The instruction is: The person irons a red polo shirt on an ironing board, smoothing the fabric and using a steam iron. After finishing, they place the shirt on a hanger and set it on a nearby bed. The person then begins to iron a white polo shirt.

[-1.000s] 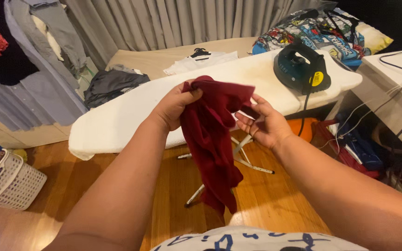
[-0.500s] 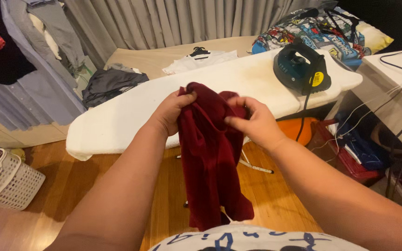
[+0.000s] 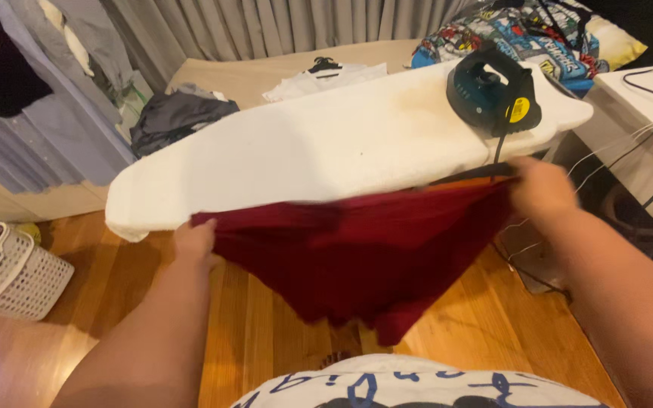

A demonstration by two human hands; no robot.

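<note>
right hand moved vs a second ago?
Yes. The right hand has swung out to the right, from in front of the board's middle to below the iron, pulling the red cloth wide.

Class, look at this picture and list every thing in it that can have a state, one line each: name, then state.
dark red cloth: spread wide between both hands, lower edge hanging.
left hand: gripping one end of the cloth.
right hand: gripping the other end, blurred.
iron: resting on the board, cord hanging down.
ironing board: unfolded, top bare apart from the iron.
laundry basket: upright, contents unclear.
</note>
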